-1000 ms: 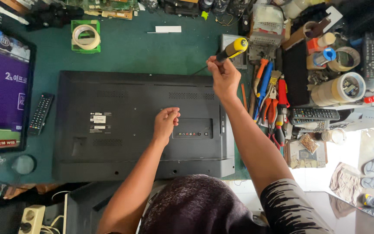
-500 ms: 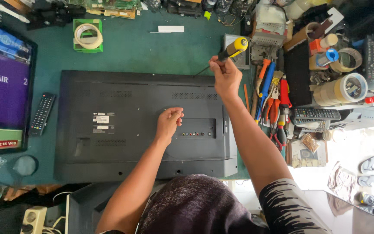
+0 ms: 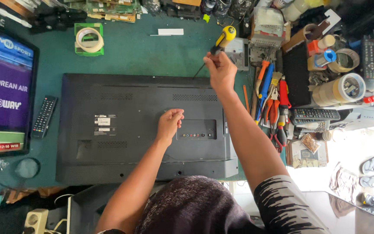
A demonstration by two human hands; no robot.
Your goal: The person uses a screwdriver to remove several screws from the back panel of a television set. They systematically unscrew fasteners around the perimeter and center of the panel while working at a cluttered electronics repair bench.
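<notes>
My right hand (image 3: 220,71) gripping yellow-handled screwdriver (image 3: 218,44), now tipping down onto top edge of flat screen's black back cover (image 3: 126,125), mid-counter. My left hand (image 3: 169,123) fisting there, possibly holding screw. Looks like next fastener starting.

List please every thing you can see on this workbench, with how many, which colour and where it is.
television lying face down: one, black, middle of the bench
screwdriver: one, yellow and black handle, at the television's far edge
remote control: one, black, left of the television
lit screen: one, purple picture, far left
tape roll on green holder: one, cream, far left of centre
large tape roll: one, tan, right side
pliers and hand tools: several, red, orange, blue, right of the television
green bench top: one
left hand: closed, resting on the television's back
right hand: gripping the screwdriver
</notes>
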